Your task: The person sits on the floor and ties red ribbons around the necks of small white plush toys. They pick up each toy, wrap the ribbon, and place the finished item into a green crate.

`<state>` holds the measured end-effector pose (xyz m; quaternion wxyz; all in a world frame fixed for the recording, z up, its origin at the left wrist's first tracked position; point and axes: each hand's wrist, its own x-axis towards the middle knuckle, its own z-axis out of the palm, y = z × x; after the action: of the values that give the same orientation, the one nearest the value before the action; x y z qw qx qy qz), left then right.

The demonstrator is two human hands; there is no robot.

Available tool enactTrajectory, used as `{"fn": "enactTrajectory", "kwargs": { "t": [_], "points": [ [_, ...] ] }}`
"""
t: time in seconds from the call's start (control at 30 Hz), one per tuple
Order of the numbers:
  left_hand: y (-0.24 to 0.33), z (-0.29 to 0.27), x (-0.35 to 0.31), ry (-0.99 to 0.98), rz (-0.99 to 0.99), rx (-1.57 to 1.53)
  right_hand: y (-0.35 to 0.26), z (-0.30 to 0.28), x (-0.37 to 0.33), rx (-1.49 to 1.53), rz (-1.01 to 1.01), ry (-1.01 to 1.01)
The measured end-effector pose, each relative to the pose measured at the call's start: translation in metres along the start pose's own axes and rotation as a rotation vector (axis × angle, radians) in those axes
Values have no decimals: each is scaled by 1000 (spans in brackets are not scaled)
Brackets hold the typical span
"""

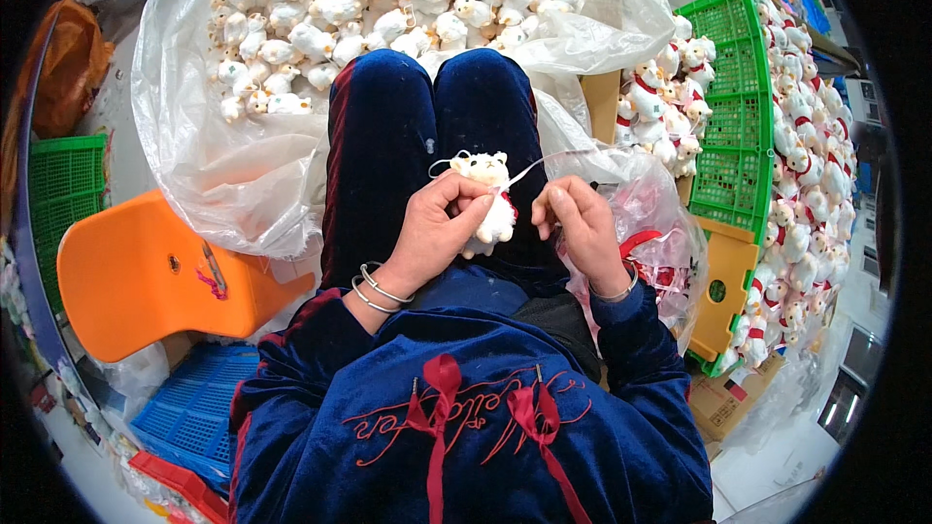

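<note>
A small white plush animal point(499, 221) with a cream head and a bit of red at its body rests upright above my lap. My left hand point(439, 225) is closed on it, thumb and forefinger pinched at its neck. A thin pale ribbon point(525, 172) runs from that pinch up to the right, and a loop of it shows left of the toy's head. Just right of the toy, apart from it, my right hand point(582, 226) is closed with thumb and forefinger together. Whatever lies between those fingertips is too small to make out.
Ahead of my knees, a big clear plastic bag point(175, 87) holds many similar white toys. A bag of red and pink ribbons point(665, 272) sits at my right. Beyond it stand green crates point(723, 116) and toys with red scarves point(801, 184). An orange chair point(146, 281) is at left.
</note>
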<state>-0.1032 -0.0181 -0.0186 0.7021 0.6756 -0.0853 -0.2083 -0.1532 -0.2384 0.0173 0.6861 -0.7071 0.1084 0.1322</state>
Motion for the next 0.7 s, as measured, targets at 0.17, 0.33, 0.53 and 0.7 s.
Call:
{"fn": "enactTrajectory", "kwargs": {
  "t": [0.17,0.33,0.53,0.7],
  "points": [
    [-1,-1,-2,3,-70,-45,7,-1,10,156,149,25],
    [4,1,-1,5,-10,10,-2,24,17,34,142,91],
    [6,2,-3,14,141,101,2,22,28,109,211,60],
    [0,1,-3,6,209,152,-4,24,26,197,180,24]
  ]
}}
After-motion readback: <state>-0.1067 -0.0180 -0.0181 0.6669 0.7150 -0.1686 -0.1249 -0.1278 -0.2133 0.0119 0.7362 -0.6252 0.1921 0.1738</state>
